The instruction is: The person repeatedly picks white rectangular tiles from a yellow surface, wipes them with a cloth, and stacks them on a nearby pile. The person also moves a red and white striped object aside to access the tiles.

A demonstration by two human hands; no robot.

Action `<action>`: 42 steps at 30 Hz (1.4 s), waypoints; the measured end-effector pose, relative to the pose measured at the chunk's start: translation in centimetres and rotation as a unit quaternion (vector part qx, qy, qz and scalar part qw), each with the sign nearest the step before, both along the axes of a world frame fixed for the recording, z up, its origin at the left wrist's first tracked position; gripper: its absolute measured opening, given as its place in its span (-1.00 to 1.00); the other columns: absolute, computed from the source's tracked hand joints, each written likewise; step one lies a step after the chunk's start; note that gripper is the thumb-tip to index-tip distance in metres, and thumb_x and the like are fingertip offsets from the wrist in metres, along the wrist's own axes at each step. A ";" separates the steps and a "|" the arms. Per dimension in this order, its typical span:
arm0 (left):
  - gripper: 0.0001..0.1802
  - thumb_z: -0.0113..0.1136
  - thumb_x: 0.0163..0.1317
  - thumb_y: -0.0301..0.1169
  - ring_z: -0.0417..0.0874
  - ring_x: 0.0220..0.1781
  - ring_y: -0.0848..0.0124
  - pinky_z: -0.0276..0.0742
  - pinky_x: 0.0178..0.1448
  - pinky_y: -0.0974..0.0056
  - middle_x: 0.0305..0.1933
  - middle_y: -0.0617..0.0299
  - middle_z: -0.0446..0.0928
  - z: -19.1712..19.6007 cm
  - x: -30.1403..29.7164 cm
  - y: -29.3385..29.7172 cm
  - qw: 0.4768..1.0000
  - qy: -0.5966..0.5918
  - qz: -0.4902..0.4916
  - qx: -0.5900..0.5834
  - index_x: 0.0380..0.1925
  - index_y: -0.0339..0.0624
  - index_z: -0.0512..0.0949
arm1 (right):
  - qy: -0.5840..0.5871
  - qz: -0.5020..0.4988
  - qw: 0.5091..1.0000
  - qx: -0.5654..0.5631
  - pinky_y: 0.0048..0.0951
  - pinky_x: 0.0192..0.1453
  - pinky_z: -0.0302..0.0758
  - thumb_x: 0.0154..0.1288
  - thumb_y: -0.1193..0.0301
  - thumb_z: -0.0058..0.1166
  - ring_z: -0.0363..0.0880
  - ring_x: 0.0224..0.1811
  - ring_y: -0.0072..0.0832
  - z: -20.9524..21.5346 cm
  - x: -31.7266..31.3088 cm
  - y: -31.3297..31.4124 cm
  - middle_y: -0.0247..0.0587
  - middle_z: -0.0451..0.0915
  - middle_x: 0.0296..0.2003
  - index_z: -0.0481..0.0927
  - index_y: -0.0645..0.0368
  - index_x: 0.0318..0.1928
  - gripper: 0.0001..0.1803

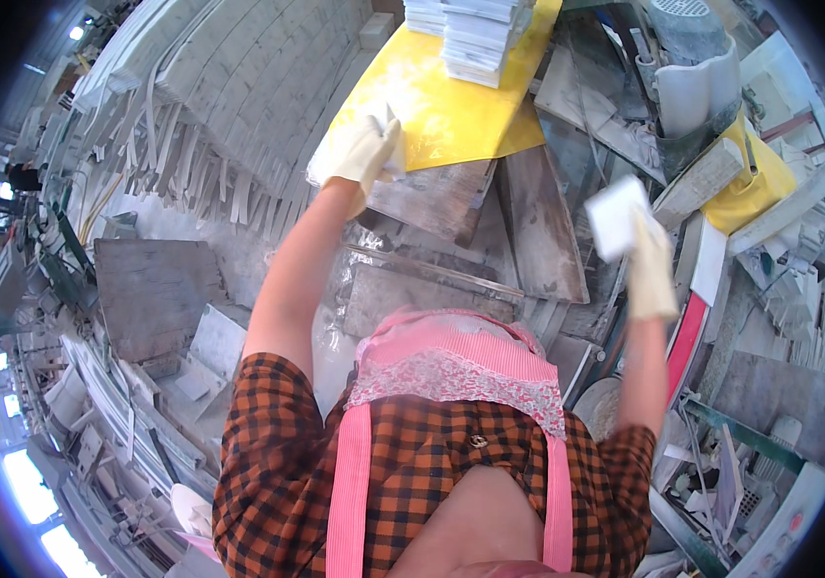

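Note:
Both my hands wear cream-coloured gloves. My left hand (359, 159) is at the near left corner of a yellow sheet (451, 120), its fingers closed round a pale, tile-like piece (394, 162) that the glove partly covers. Out to the right, my right hand (652, 270) grips a square white tile (615, 217), raised and slightly blurred. At the far end of the yellow sheet stand stacks of thin white tiles (478, 43). Under the sheet's near edge are wet wooden boards (432, 200).
A big stack of grey-white slabs (229, 106) fills the far left. To the right stand a grey-white cylindrical machine part (697, 91), another yellow sheet (752, 183) and stone offcuts (803, 299). A grey board (157, 294) leans at left.

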State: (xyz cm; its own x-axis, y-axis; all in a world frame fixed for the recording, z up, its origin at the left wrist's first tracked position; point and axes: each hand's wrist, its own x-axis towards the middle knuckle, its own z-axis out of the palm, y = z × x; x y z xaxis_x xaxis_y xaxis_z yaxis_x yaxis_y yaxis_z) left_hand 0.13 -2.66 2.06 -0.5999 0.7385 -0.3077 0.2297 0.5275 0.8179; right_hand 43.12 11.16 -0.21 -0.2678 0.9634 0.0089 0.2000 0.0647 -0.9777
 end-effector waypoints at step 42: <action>-0.22 0.25 0.34 -0.41 0.50 0.38 0.13 0.45 0.41 0.11 0.40 -0.05 0.41 -3.3 -0.2 3.4 0.995 -0.036 0.060 0.068 0.51 -0.33 0.19 | -0.496 -0.326 0.803 0.045 0.06 0.65 0.00 0.28 -0.26 0.16 0.16 0.58 -0.09 -7.1 18.3 17.4 0.08 0.36 0.46 0.45 0.21 0.43 -0.06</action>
